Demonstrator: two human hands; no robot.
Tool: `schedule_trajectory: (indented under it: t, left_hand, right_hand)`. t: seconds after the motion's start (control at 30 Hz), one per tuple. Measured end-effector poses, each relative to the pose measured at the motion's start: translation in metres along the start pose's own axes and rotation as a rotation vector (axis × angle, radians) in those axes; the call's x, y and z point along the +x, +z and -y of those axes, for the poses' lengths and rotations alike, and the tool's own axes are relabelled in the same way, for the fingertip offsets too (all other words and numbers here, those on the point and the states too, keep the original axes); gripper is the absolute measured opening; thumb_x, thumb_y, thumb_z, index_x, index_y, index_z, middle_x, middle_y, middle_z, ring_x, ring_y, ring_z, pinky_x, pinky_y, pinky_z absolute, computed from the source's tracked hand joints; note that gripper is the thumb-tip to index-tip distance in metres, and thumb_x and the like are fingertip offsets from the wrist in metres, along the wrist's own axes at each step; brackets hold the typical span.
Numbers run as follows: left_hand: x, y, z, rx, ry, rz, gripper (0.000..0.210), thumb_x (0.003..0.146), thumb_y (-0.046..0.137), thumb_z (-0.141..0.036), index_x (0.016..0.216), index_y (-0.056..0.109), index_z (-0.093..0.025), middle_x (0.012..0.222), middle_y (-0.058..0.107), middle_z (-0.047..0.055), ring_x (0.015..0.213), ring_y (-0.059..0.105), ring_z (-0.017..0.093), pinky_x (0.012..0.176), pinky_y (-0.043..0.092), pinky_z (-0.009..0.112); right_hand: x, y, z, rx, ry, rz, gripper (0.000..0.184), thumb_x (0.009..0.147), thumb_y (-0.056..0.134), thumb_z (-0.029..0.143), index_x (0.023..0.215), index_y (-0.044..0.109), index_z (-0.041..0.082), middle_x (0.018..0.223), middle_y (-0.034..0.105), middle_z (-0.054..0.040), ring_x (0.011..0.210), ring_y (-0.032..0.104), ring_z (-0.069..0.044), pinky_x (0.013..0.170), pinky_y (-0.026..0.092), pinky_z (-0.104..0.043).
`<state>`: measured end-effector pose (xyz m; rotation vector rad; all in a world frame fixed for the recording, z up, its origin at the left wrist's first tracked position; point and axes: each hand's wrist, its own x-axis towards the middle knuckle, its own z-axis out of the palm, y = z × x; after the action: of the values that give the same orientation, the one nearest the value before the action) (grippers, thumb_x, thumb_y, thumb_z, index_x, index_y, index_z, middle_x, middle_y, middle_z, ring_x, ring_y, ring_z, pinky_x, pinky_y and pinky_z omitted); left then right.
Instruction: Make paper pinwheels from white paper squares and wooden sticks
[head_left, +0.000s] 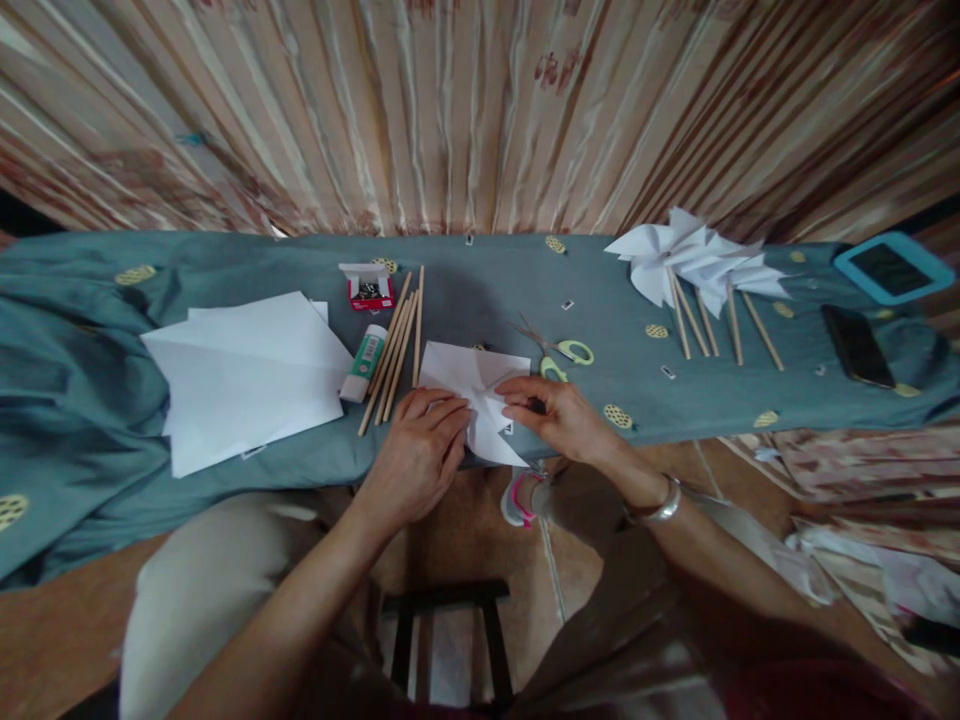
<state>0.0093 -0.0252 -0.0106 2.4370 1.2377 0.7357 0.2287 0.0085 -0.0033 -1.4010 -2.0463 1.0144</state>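
A square of white paper [457,365], cut and partly folded toward its middle, lies at the front edge of the cloth-covered bench. My left hand [427,440] grips its left side near the centre, fingers closed on the paper. From the right, my right hand [547,410] pinches a flap of the same paper close to the middle. Scissors [556,352] with pale green handles rest just behind my right hand. Several wooden sticks [394,350] and a green-and-white glue stick [365,363] lie left of the paper.
At left is a stack of white paper sheets [251,375]. Behind the glue stick stands an open red box [370,288] of small metal pieces. Several paper pinwheels [694,255] on sticks lie at right, near a black phone [857,345] and a blue-framed tablet [894,268].
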Motion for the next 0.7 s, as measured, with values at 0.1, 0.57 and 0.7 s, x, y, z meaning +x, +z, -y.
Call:
schedule_trajectory:
  t: [0.1, 0.57, 0.7]
  left_hand:
    - [0.0, 0.0, 0.0, -0.008, 0.001, -0.002, 0.03, 0.09, 0.047, -0.016, 0.113, 0.065, -0.012, 0.116, 0.069, 0.012, 0.111, 0.055, 0.028, 0.101, 0.044, 0.054]
    - [0.0, -0.006, 0.004, 0.004, -0.031, -0.029, 0.031, 0.092, 0.043, -0.017, 0.116, 0.062, -0.013, 0.115, 0.068, 0.012, 0.113, 0.051, 0.027, 0.101, 0.044, 0.051]
    - [-0.001, -0.007, 0.004, 0.017, -0.076, -0.046, 0.037, 0.092, 0.04, -0.016, 0.126, 0.054, -0.013, 0.112, 0.066, 0.013, 0.112, 0.051, 0.027, 0.098, 0.045, 0.05]
  right_hand:
    - [0.006, 0.003, 0.003, 0.005, 0.031, -0.011, 0.022, 0.082, 0.062, 0.019, 0.104, 0.066, 0.019, 0.085, 0.073, -0.0026, 0.076, 0.067, -0.016, 0.072, 0.05, -0.028]
    - [0.014, 0.01, 0.0, -0.016, 0.049, -0.021, 0.022, 0.081, 0.062, 0.016, 0.103, 0.064, 0.02, 0.081, 0.072, -0.0007, 0.073, 0.066, -0.015, 0.071, 0.047, -0.027]
    - [0.015, 0.011, -0.001, -0.015, 0.052, -0.02, 0.023, 0.081, 0.062, 0.016, 0.103, 0.064, 0.02, 0.081, 0.073, -0.001, 0.074, 0.067, -0.016, 0.07, 0.048, -0.028]
